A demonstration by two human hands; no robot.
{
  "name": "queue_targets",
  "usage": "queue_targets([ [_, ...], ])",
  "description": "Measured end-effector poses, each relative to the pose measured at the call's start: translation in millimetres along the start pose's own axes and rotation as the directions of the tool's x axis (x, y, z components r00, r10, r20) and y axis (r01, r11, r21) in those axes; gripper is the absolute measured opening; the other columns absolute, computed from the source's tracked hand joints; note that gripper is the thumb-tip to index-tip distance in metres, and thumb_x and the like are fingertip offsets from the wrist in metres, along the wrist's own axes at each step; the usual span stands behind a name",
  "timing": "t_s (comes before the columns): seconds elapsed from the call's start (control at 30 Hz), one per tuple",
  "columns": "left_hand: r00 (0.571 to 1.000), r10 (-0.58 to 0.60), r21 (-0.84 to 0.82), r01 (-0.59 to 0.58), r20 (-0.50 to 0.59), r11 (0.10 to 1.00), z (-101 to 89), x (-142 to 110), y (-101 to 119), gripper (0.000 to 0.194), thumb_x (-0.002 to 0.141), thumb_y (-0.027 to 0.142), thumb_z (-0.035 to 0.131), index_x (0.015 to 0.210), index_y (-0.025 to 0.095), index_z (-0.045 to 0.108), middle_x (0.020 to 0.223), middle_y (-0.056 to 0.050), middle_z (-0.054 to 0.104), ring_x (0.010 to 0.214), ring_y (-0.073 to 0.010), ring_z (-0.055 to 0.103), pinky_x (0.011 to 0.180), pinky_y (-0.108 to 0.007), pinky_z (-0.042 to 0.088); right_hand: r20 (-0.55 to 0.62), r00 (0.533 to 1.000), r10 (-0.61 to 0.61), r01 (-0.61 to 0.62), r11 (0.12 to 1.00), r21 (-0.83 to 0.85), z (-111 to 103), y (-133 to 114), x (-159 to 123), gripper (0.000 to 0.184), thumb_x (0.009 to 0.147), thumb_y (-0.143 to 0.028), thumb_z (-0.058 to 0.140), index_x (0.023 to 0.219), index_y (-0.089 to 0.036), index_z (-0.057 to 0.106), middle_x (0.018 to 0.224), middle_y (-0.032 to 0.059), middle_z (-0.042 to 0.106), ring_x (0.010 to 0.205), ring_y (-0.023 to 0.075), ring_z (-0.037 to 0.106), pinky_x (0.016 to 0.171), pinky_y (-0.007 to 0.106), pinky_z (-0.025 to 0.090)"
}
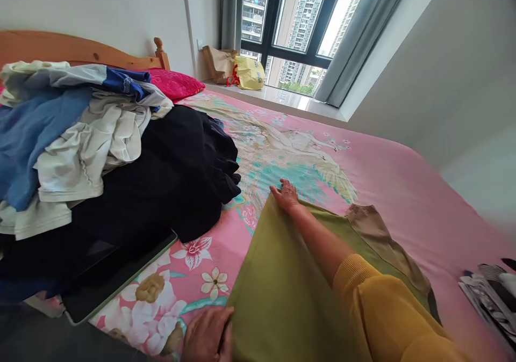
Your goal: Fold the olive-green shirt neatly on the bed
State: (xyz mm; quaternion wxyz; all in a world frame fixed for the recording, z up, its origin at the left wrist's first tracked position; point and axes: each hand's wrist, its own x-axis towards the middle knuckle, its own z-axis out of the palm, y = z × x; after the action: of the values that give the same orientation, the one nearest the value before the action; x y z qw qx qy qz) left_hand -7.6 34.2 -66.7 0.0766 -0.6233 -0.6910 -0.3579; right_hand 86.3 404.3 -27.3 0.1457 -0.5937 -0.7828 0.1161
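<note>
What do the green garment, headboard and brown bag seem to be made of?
Green garment: matte cloth, perhaps cotton; it lies smooth with a crisp edge. Headboard: wood, maybe varnished pine, from its orange tone and dark knot. Brown bag: probably paper, matte, judging by its tan colour and stiff creases.

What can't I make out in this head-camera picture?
In the head view:
Olive garment: near end cut off by the bottom edge; yellow sleeve hides part.
Left hand: wrist cut off by the bottom edge; its grip is unclear.
Dark slab: partly covered by black clothing.
Folded clothes: cut off by the right edge.
Yellow bag: print too small to read.
</note>
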Motion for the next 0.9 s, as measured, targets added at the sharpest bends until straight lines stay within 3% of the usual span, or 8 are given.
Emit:
queue_targets([
  [0.13,0.986,-0.163,0.01,0.162,0.042,0.987,-7.5,8,8,0.031,0.081,0.038,0.055,0.109,0.024,0.06,0.095,-0.002,0.071,0.083,-0.019,0.065,0.079,-0.03,0.048,-0.002,0.975,-0.224,0.224,0.973,0.05,-23,5,-99,0.052,0.087,-0.052,0.039,0.131,-0.024,0.041,0.144,0.0085,0.034,0.134,0.027,0.023,0.105,0.053,0.019],
  [0.23,0.965,-0.237,-0.006,0.239,0.115,0.971,-9.7,9,7,0.035,0.078,0.043,0.055,0.107,0.026,0.061,0.094,-0.001,0.072,0.079,-0.0205,0.066,0.077,-0.032,0.048,0.114,0.94,-0.321,0.326,0.945,-0.029,-42,41,-190,0.053,0.087,-0.051,0.04,0.134,-0.027,0.039,0.146,0.0058,0.032,0.137,0.0246,0.019,0.109,0.051,0.011],
  [0.37,0.926,-0.282,-0.012,0.294,0.249,0.956,-12.8,10,0,0.035,0.077,0.041,0.051,0.106,0.026,0.06,0.102,-0.002,0.071,0.089,-0.0226,0.065,0.084,-0.035,0.044,0.08,0.995,0.059,-0.04,0.976,-0.214,-77,140,-275,0.059,0.086,-0.052,0.036,0.138,-0.025,0.035,0.146,0.008,0.032,0.136,0.0259,0.023,0.108,0.056,0.011],
  [0.47,0.904,-0.286,0.02,0.296,0.318,0.955,-17.6,15,3,0.037,0.079,0.042,0.045,0.109,0.024,0.057,0.105,-0.003,0.069,0.094,-0.0238,0.063,0.087,-0.037,0.042,-0.12,0.932,0.342,-0.362,0.894,-0.265,-105,221,-324,0.059,0.085,-0.053,0.035,0.132,-0.02,0.042,0.142,0.0128,0.038,0.132,0.0302,0.03,0.102,0.062,0.017],
  [0.57,0.879,-0.3,0.096,0.285,0.371,0.954,-23.3,24,11,0.042,0.081,0.044,0.041,0.114,0.021,0.054,0.106,-0.006,0.069,0.095,-0.0256,0.063,0.088,-0.039,0.041,-0.314,0.851,0.421,-0.472,0.875,-0.107,-121,268,-377,0.06,0.083,-0.057,0.035,0.12,-0.013,0.051,0.124,0.0178,0.054,0.116,0.0306,0.047,0.096,0.05,0.034],
  [0.7,0.817,-0.337,0.171,0.29,0.467,0.942,-28.7,36,18,0.044,0.08,0.045,0.044,0.116,0.021,0.053,0.105,-0.006,0.069,0.095,-0.0267,0.063,0.081,-0.035,0.044,-0.328,0.808,0.49,-0.459,0.872,0.171,-118,259,-435,0.052,0.078,-0.064,0.04,0.086,-0.017,0.06,0.088,0.0125,0.066,0.087,0.0273,0.06,0.082,0.04,0.044],
  [0.8,0.795,-0.356,0.191,0.3,0.492,0.934,-31.2,43,19,0.043,0.081,0.045,0.043,0.115,0.022,0.054,0.102,-0.005,0.07,0.094,-0.026,0.064,0.076,-0.033,0.045,-0.159,0.784,0.6,-0.519,0.774,0.363,-107,230,-455,0.049,0.075,-0.066,0.043,0.068,-0.02,0.058,0.07,0.008,0.064,0.072,0.0254,0.061,0.071,0.036,0.046],
  [0.9,0.769,-0.378,0.195,0.325,0.516,0.925,-34.4,47,23,0.043,0.083,0.045,0.04,0.117,0.022,0.052,0.108,-0.006,0.068,0.1,-0.0258,0.063,0.076,-0.032,0.045,0.063,0.765,0.641,-0.558,0.61,0.562,-100,209,-461,0.049,0.072,-0.066,0.046,0.065,-0.02,0.061,0.067,0.007,0.066,0.071,0.0267,0.062,0.066,0.035,0.048],
])
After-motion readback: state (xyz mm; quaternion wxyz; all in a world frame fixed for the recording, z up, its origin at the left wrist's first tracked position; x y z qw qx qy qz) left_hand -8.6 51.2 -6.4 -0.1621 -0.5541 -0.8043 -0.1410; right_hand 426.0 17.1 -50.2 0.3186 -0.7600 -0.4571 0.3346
